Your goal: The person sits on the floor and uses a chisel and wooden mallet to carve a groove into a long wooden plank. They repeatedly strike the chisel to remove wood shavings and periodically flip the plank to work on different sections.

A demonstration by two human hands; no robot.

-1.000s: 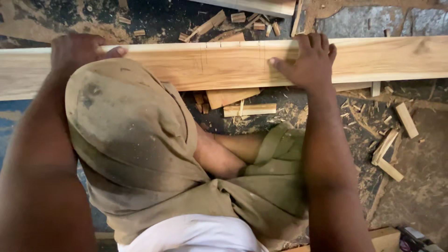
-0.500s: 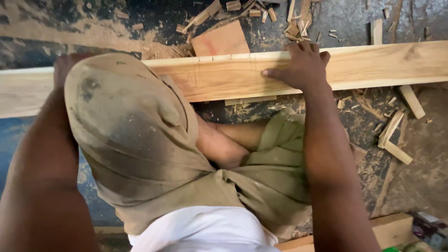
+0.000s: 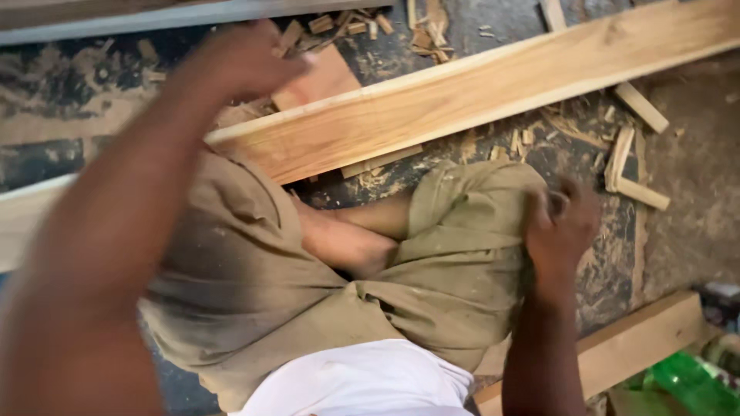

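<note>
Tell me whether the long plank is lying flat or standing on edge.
Flat: the long plank shows its broad face up, resting across the littered floor and the person's knee.

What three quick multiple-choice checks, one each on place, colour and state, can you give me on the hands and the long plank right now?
1. Where is the right hand?
A. flat on the plank
B. by the knee of the olive trousers
C. on the green bottle

2. What colour is the long plank?
A. pale yellowish wood
B. dark blue
C. white

3. How does the plank lie?
A. standing on end
B. sawn in two
C. slanted, its right end farther from the person

B: the hand is curled at the cloth by the knee.
A: bare light timber shows.
C: it rises toward the upper right, with the blurred left hand raised near it.
</note>
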